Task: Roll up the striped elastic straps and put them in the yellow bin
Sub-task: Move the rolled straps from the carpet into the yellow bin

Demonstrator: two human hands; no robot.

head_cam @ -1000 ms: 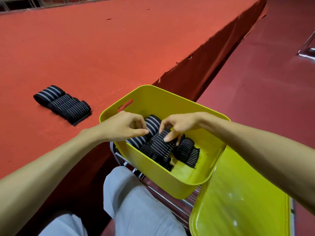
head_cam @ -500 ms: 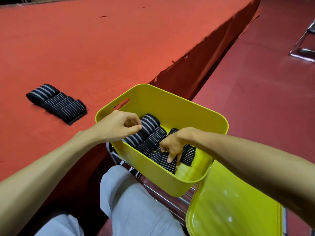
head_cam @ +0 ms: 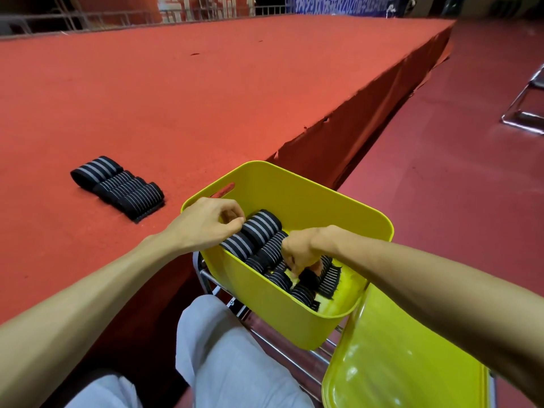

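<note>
The yellow bin stands tilted on a metal chair frame in front of me, with several rolled black striped straps inside. My left hand lies over the bin's left rim, its thumb and curled fingers pinching the end of a wide-striped roll. Deeper in the bin, my right hand points its curled fingers down and grips a dark roll among the others. A stack of flat folded striped straps lies on the red platform to the left.
The red carpeted platform drops off at an edge just behind the bin. A yellow chair seat is at the lower right and my grey trouser leg below the bin. Another metal chair frame stands far right.
My right hand has moved from the top of the rolls down deeper into the bin and closed on a roll. My left hand has stayed at the rim. The view has tilted up.
</note>
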